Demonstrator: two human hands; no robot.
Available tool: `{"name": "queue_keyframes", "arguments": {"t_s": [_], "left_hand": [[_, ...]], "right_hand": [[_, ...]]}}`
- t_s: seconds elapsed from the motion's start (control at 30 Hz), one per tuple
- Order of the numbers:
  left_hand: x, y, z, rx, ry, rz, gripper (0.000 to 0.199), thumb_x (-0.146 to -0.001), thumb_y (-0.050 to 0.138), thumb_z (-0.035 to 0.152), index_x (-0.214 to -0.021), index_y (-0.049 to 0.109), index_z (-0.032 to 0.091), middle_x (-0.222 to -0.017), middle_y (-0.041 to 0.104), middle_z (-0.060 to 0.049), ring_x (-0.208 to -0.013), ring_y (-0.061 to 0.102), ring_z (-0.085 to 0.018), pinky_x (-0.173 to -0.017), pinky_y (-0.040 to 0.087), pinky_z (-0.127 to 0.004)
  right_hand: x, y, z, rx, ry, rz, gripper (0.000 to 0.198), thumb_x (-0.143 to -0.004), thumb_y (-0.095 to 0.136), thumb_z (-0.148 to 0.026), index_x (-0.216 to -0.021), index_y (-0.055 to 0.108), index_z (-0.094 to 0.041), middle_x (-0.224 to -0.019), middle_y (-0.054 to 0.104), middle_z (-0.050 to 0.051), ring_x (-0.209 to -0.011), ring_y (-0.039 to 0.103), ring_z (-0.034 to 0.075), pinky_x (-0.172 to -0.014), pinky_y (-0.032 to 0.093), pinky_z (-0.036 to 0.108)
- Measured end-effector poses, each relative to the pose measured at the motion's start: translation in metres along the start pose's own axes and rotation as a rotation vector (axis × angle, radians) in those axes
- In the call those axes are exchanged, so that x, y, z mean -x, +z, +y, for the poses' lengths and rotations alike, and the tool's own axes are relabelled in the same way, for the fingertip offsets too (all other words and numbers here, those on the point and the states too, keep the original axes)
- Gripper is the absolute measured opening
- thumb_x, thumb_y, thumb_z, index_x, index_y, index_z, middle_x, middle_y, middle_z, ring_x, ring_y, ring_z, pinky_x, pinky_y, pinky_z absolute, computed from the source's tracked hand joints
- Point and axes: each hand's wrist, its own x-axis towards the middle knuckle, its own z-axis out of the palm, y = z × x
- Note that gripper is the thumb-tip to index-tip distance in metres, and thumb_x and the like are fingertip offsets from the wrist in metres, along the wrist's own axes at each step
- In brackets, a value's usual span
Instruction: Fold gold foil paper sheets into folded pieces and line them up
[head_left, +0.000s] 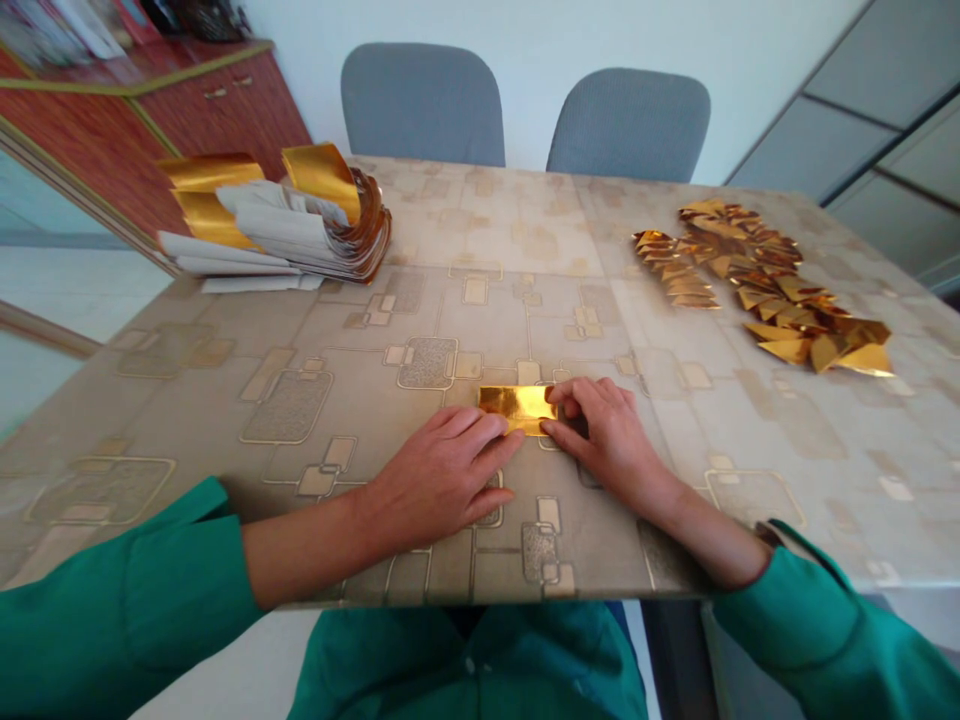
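Observation:
A narrow folded strip of gold foil paper (517, 402) lies flat on the table in front of me. My left hand (442, 475) rests at its left end and lower edge, fingers stretched out with the tips on the foil and the thumb apart from it. At the right end, my right hand (607, 430) has the strip between its thumb and bent fingers; the fingertips partly cover that end.
A thick stack of gold foil sheets with pale backs (300, 230) stands at the far left. Several folded gold paper pieces (780, 280) lie heaped at the right. A patterned cloth covers the table (360, 360). Two grey chairs (424, 105) stand behind it.

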Motion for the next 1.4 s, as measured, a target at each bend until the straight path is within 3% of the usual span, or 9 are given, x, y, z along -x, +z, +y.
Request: {"name": "queue_keyframes", "arguments": {"t_s": [0.17,0.23,0.33,0.43,0.73,1.03,1.4], "left_hand": [[0.0,-0.001,-0.003,0.002,-0.007,-0.047,0.051,-0.094,0.06,0.044,-0.135,0.052,0.014,-0.119,0.057,-0.012,-0.106,0.05,-0.03,-0.091,0.044,-0.044],[-0.001,-0.002,-0.003,-0.004,-0.006,-0.068,0.052,-0.094,0.06,0.044,-0.137,0.051,0.015,-0.119,0.057,-0.011,-0.106,0.05,-0.03,-0.091,0.044,-0.044],[-0.003,-0.004,-0.002,-0.022,-0.009,-0.09,0.053,-0.095,0.058,0.043,-0.139,0.049,0.014,-0.117,0.057,-0.011,-0.105,0.05,-0.029,-0.091,0.044,-0.044],[-0.004,-0.004,-0.001,-0.043,-0.005,-0.099,0.053,-0.096,0.058,0.044,-0.139,0.049,0.014,-0.117,0.057,-0.011,-0.106,0.05,-0.029,-0.091,0.044,-0.043],[0.001,-0.007,-0.008,-0.09,0.023,-0.042,0.051,-0.093,0.063,0.045,-0.133,0.054,0.016,-0.118,0.06,-0.01,-0.107,0.053,-0.028,-0.092,0.041,-0.042],[0.024,-0.01,-0.03,-0.166,0.075,0.063,0.035,-0.1,0.052,0.038,-0.129,0.059,0.019,-0.131,0.061,-0.008,-0.11,0.055,-0.026,-0.097,0.039,-0.042],[0.008,-0.009,-0.031,-0.095,0.062,0.254,0.02,-0.102,0.05,0.024,-0.103,0.069,0.017,-0.12,0.068,-0.005,-0.102,0.058,-0.021,-0.09,0.046,-0.038]], "right_hand": [[0.001,-0.006,-0.001,0.048,-0.036,0.026,0.013,-0.087,0.07,-0.024,-0.098,0.062,-0.022,-0.083,0.064,0.001,-0.082,0.053,0.021,-0.076,0.033,0.034],[0.003,-0.007,-0.008,0.126,-0.139,0.061,0.005,-0.091,0.065,-0.024,-0.096,0.064,-0.022,-0.088,0.067,0.002,-0.086,0.053,0.021,-0.08,0.034,0.036],[0.009,-0.007,-0.019,0.279,-0.379,0.109,0.013,-0.098,0.055,-0.022,-0.096,0.068,-0.021,-0.087,0.069,0.003,-0.087,0.053,0.02,-0.09,0.033,0.039],[0.019,-0.006,-0.024,0.384,-0.473,0.119,0.015,-0.098,0.054,-0.019,-0.1,0.069,-0.017,-0.086,0.07,0.003,-0.087,0.053,0.02,-0.095,0.033,0.041],[0.033,-0.017,-0.009,0.442,-0.455,0.124,0.017,-0.098,0.056,-0.02,-0.108,0.07,-0.017,-0.107,0.075,0.003,-0.096,0.056,0.021,-0.104,0.032,0.045],[0.02,-0.019,-0.017,0.351,-0.44,0.107,0.02,-0.099,0.055,-0.025,-0.092,0.073,-0.017,-0.091,0.074,0.005,-0.092,0.057,0.021,-0.09,0.039,0.039],[0.01,-0.014,-0.015,0.311,-0.414,0.108,0.027,-0.099,0.055,-0.028,-0.077,0.07,-0.019,-0.079,0.07,0.003,-0.084,0.054,0.019,-0.082,0.038,0.036]]}}
